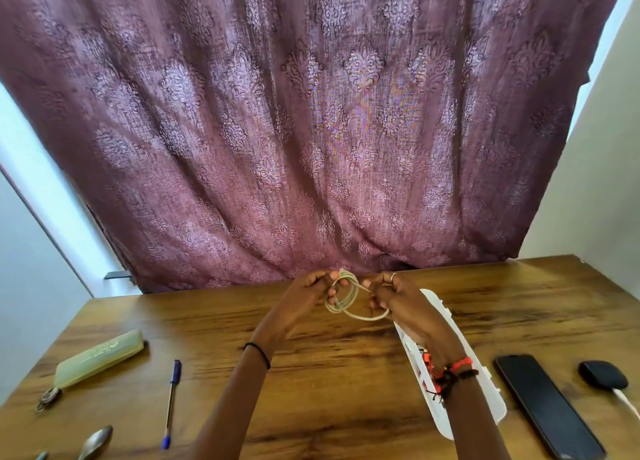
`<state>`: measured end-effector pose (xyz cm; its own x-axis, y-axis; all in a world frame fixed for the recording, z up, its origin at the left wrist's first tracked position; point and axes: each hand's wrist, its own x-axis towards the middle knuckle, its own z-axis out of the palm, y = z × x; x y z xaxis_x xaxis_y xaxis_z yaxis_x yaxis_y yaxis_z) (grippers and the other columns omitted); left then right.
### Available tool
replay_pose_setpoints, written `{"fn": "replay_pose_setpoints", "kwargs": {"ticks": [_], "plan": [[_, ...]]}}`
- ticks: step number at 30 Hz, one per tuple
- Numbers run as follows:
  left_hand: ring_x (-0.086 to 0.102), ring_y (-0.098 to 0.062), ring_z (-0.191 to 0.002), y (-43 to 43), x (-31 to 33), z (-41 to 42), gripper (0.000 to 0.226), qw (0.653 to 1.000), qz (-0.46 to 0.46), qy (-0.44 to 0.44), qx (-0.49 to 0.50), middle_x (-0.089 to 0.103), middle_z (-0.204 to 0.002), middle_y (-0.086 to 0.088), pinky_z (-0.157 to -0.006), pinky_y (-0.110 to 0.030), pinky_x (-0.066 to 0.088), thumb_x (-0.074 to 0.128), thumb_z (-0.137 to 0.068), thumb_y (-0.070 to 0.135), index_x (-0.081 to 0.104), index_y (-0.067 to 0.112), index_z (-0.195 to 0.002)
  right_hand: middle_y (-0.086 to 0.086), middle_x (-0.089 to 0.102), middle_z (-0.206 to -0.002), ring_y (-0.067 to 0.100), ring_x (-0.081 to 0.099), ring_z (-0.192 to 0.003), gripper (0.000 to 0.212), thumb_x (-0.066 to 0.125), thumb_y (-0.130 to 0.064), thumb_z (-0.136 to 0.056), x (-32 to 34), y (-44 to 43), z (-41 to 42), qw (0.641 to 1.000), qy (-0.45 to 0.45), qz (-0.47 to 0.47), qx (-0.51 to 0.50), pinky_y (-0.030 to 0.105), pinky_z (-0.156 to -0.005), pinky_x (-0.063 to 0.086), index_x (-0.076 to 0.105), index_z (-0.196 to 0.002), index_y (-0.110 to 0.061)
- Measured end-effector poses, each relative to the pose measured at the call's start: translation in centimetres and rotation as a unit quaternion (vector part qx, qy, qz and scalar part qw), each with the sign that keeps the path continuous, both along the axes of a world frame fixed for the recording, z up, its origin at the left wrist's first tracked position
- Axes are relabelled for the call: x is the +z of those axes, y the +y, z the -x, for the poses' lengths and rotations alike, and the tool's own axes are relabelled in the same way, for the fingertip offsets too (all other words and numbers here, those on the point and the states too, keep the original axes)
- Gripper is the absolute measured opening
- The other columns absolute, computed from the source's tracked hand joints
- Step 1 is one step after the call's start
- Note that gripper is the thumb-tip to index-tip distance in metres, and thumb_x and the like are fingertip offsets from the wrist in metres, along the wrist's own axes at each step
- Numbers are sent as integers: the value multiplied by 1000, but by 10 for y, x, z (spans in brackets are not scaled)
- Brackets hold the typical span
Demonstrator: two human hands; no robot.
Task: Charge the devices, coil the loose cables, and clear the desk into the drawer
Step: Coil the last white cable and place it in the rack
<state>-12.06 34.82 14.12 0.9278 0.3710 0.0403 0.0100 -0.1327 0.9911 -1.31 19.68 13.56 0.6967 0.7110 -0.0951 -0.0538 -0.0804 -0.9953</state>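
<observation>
**Coiling in hand, desk still to clear**

Head view: both hands were raised over the far middle of the wooden desk, working one pale cable between them. The left hand had its fingers curled through several gathered loops, holding the coil. The right hand was closed on the loose run of the same cable, with one wider loop sagging beneath it. The cable hung clear of the desk.

This looked like the coiling step, near the end of that cable. The next move probably called for laying the slack loop onto the coil at matching size, then tucking the end so it would not spring open.

A white power strip lay under the right forearm, a dark phone just beside it, and a small black device with a white lead farther right. A pen, a yellowish case and a spoon remained at left. No drawer showed.
</observation>
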Motion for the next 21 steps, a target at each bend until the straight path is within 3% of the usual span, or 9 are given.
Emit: {"fn": "replay_pose_setpoints", "kwargs": {"ticks": [2,5,7,9,13,17,19,21], "plan": [[52,2,-54,1,1,-2,28,1000,-9,0,12,55,-54,14,-62,-13,45,44,-98,18,66,2,-99,3,56,-62,11,52,-52,1,57,-2,-89,3,4,3,996,78,-43,2,44,-78,56,56,-90,-2],[53,1,-53,5,-1,-6,26,1000,-17,-5,21,55,-52,15,-63,-17,46,43,-98,18,67,12,-90,-1,49,-50,8,43,-42,7,53,4,-89,3,4,5,993,101,-63,9,33,-55,58,54,-89,-2],[52,2,-51,5,-1,-6,27,999,-22,-15,24,54,-50,15,-61,-15,46,41,-98,14,65,13,-88,-5,41,-46,6,31,-38,7,52,3,-89,3,5,6,997,65,-47,-10,18,-37,38,55,-90,-3],[49,4,-49,3,-1,-6,28,999,-25,-30,38,52,-48,14,-58,-12,43,40,-99,12,64,12,-86,-3,32,-47,5,22,-35,4,56,-3,-88,2,7,7,998,27,-35,-34,12,-35,18,59,-91,-4],[46,3,-50,0,-7,-4,26,996,40,-46,64,49,-50,14,-56,-11,42,42,-98,15,66,10,-90,-8,38,-44,1,25,-34,3,64,-9,-85,-5,15,5,996,-30,-24,-79,14,-33,19,65,-82,-10],[45,-1,-51,-2,-10,-1,27,957,269,-81,77,45,-57,8,-52,-16,45,45,-96,17,70,11,-86,-15,60,-54,-1,51,-50,12,64,-12,-86,-7,19,5,991,-90,-30,-90,16,-54,39,71,-81,-19],[46,-3,-51,-3,-10,-2,24,938,327,-92,74,45,-58,6,-52,-19,48,46,-95,19,67,9,-89,-14,69,-70,-5,61,-67,9,68,-15,-83,-7,23,6,982,-138,-13,-124,14,-68,44,73,-80,-22],[45,-3,-51,-7,-11,-3,24,927,356,-97,69,44,-58,6,-55,-22,49,46,-95,20,67,9,-91,-7,72,-78,4,64,-76,5,72,-19,-80,-10,27,6,964,-191,21,-183,16,-72,45,75,-84,-19]]}}
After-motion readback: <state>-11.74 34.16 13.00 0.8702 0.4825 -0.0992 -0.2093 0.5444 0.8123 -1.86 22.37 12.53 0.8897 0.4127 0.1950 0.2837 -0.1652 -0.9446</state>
